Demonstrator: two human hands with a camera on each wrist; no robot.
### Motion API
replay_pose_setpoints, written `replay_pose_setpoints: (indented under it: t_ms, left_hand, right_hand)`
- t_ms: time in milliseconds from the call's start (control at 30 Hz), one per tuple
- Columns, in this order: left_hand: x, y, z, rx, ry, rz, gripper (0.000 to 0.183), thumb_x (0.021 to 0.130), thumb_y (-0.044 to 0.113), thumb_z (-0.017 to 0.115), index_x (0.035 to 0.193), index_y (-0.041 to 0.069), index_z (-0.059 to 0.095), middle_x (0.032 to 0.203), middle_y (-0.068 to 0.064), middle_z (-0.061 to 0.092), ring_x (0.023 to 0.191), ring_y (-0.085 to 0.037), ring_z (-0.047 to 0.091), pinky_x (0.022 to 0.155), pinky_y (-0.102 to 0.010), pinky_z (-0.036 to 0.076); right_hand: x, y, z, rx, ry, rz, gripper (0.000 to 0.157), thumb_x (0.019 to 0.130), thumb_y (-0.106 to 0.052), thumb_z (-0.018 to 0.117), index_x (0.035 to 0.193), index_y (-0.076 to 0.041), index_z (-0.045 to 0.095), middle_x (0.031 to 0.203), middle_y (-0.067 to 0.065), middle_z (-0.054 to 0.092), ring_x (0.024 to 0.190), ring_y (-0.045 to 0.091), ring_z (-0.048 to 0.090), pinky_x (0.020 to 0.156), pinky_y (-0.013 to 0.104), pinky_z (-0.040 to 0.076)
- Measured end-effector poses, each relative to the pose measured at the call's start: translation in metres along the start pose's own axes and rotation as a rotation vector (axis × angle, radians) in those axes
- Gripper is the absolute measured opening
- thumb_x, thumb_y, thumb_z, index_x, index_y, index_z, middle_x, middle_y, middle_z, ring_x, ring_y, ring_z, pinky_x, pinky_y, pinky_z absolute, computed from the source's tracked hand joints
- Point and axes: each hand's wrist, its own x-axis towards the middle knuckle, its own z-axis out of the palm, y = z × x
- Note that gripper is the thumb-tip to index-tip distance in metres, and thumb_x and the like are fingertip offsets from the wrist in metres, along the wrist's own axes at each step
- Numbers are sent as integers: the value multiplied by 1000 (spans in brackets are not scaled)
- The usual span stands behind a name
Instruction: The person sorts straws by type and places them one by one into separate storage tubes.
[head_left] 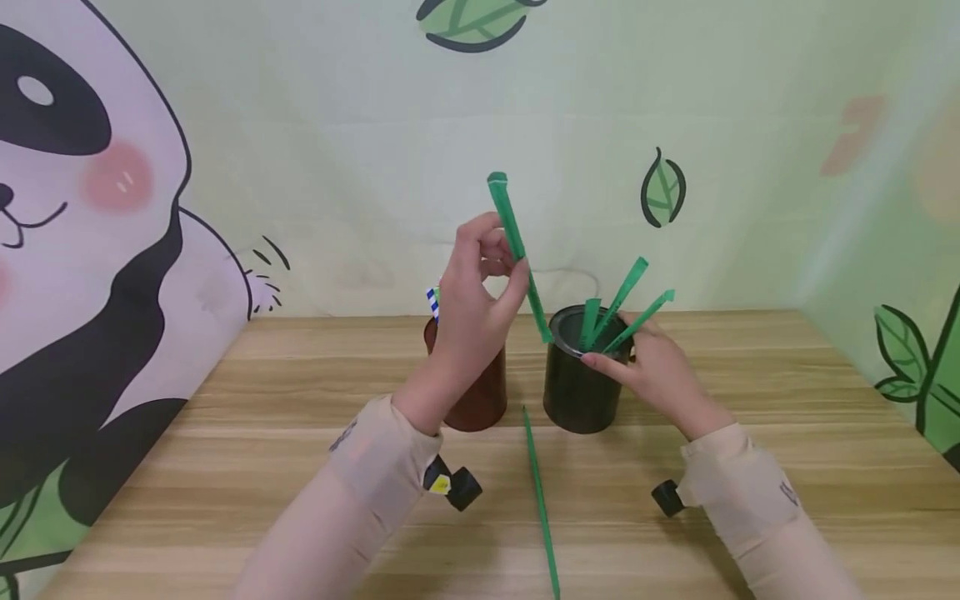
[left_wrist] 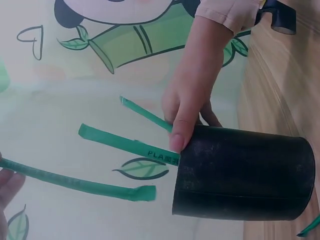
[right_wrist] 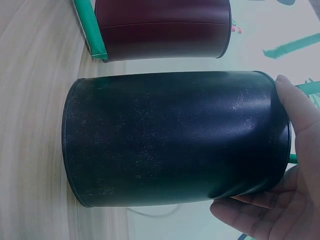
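My left hand (head_left: 476,308) pinches a green paper-wrapped straw (head_left: 506,212) between thumb and fingers. The straw slants, its lower end beside the left of a black cylindrical holder's (head_left: 581,396) rim. With thumb and fingers on opposite sides, my right hand (head_left: 663,371) grips this upright holder near its top. Several green wrapped straws (head_left: 621,292) lean out of it; their lower ends are hidden inside. In the left wrist view, "PLA" is printed on one wrapper (left_wrist: 127,144). The right wrist view shows the holder's scuffed wall (right_wrist: 175,140) and my right thumb and fingers at its rim.
A dark red cylindrical holder (head_left: 480,400) stands left of the black one, partly behind my left hand, with a blue-striped straw (head_left: 432,302) in it. Another green wrapped straw (head_left: 540,500) lies on the wooden table (head_left: 300,467). Behind is a panda-printed backdrop (head_left: 360,167).
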Motion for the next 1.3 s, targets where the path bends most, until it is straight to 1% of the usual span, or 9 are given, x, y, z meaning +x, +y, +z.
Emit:
replay_pose_setpoints:
  t_ms: [100,333,467,567,767,933,1033,1167,1300]
  left_hand:
    - [-2,0,6,-8,8,14,35,87,-6,61,116,-7,41,89,-20,57,78,-27,64,74,-30,58]
    - [-13,-2,19,39,-37,44,34,87,-6,60,116,-4,42,90,-19,57,82,-27,64,76,-26,57]
    - [-15,-3,24,52,-41,74,35,87,-6,60,117,-4,42,91,-18,56,82,-25,64,76,-25,57]
    - [-16,-4,28,71,-58,89,36,87,-5,61,118,-3,42,93,-17,56,82,-23,65,77,-24,57]
    - [-24,-7,36,87,-123,52,35,88,-3,61,118,-3,44,95,-16,56,82,-21,65,79,-21,56]
    - [-32,-9,41,109,-170,16,33,88,-2,61,118,-3,47,95,-16,54,84,-21,65,78,-20,56]
    - [-36,-11,44,119,-193,10,32,88,-3,61,117,-3,48,95,-16,54,85,-21,64,77,-20,56]
    - [-41,-14,49,133,-226,41,32,87,-4,61,117,-3,47,95,-15,53,84,-20,63,77,-17,54]
    - [-47,-19,54,204,-262,83,33,87,-3,62,117,-3,48,95,-14,53,81,-18,62,75,-15,54]
  right_hand:
    - [0,0,0,-6,3,1,77,87,-52,63,146,-10,37,147,21,41,133,40,44,104,57,40]
    - [0,0,0,2,-12,12,79,87,-53,63,148,-10,35,149,20,40,134,41,42,105,59,38]
    - [1,0,0,8,0,2,78,86,-53,64,148,-12,36,149,19,40,134,40,43,105,59,38]
    - [3,0,0,12,1,2,79,86,-53,64,149,-15,35,151,17,38,135,40,42,105,59,38]
    - [2,0,-1,24,-13,7,80,86,-54,63,150,-17,32,153,16,36,137,40,40,105,60,37]
    - [2,1,0,30,-5,-11,75,87,-52,63,147,-16,36,150,17,40,135,40,42,104,60,38]
    - [2,1,0,27,2,-21,73,88,-51,63,146,-15,38,148,18,42,133,40,44,103,59,39]
    - [2,2,1,28,13,-30,67,88,-49,64,141,-14,44,142,17,48,127,38,51,99,56,44]
    - [3,3,2,24,25,-49,62,88,-47,65,137,-13,48,139,17,51,126,36,52,99,55,44]
